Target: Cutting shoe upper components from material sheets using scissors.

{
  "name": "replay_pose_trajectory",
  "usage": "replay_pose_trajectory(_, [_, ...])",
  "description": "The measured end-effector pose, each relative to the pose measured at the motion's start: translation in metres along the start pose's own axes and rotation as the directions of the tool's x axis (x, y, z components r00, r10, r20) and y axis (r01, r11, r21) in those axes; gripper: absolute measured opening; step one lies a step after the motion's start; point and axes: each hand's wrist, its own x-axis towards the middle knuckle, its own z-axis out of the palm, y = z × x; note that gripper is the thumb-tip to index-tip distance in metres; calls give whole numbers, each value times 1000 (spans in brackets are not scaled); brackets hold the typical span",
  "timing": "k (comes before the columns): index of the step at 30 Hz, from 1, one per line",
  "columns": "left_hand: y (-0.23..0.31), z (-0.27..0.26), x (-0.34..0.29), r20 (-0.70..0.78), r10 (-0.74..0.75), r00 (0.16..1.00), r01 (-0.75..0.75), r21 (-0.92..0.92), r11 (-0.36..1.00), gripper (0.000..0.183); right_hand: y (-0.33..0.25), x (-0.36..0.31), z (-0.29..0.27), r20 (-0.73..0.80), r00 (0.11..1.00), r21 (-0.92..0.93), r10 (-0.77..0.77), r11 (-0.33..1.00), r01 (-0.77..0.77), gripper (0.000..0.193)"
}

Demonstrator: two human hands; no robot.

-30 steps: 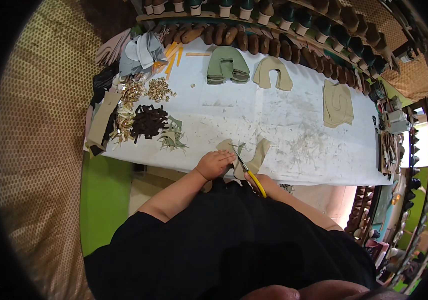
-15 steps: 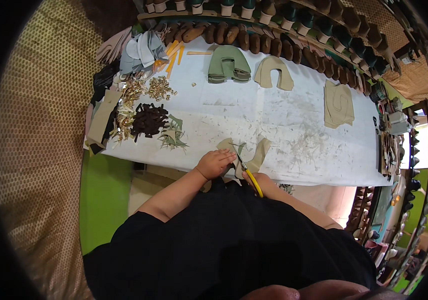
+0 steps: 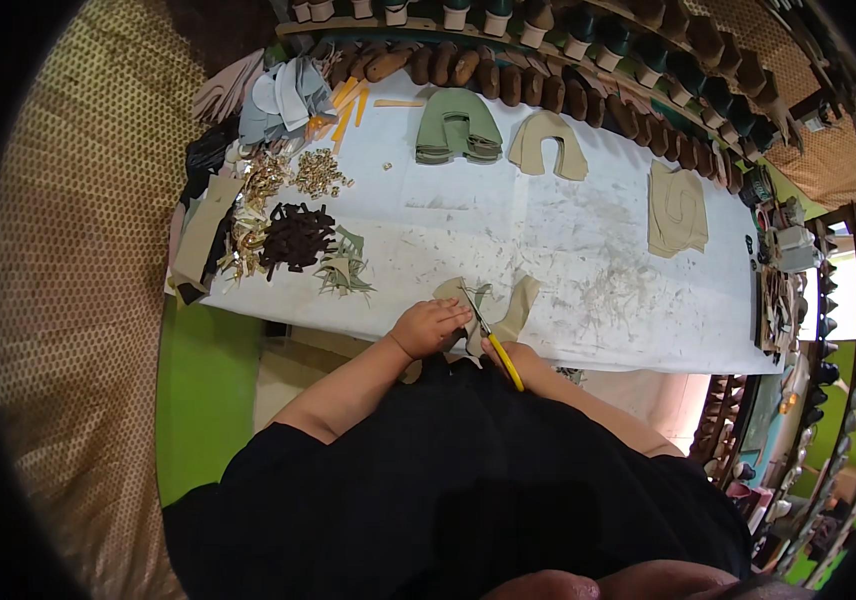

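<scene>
With the curved tan piece (image 3: pixel 520 305) at the table's near edge taken as the clock's centre and twelve pointing away from the person, a tan strip (image 3: pixel 207 235) lies between nine and ten, at the left edge of the white-covered table (image 3: pixel 598 290). Beside it, nearer the centre, sit a heap of dark brown strips (image 3: pixel 298 237) and a bunch of green scraps (image 3: pixel 346 268); small gold-coloured pieces (image 3: pixel 320 172) are heaped just past ten, and yellow strips (image 3: pixel 348 105) lie at about eleven. The left hand (image 3: pixel 433 327) rests over the left part of the tan piece, fingers extended and close together; its thumb is hidden, so whether it pinches the material cannot be told. A green stack (image 3: pixel 458 125) lies just short of twelve. The right hand (image 3: pixel 522 360) is closed around the handles of yellow-handled scissors (image 3: pixel 504 363), whose blades point towards eleven, over the tan piece. An arched tan stack (image 3: pixel 551 143) lies between twelve and one, and another tan stack (image 3: pixel 678 208) at two.
</scene>
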Motion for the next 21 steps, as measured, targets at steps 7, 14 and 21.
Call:
replay_pose_trajectory(7, [-3,2,-2,27,1,1000,-1,-6,1000,37,-2,4,-2,4,1000,29,31,999,-31,88])
replay_pose_trajectory(14, [-1,1,-1,53,-1,999,0,16,1000,32,-9,0,-8,22,1000,21,22,1000,-22,87])
replay_pose_trajectory(21, [0,-1,-2,10,5,1000,-5,-3,1000,34,-8,7,-7,15,999,13,49,999,-49,85])
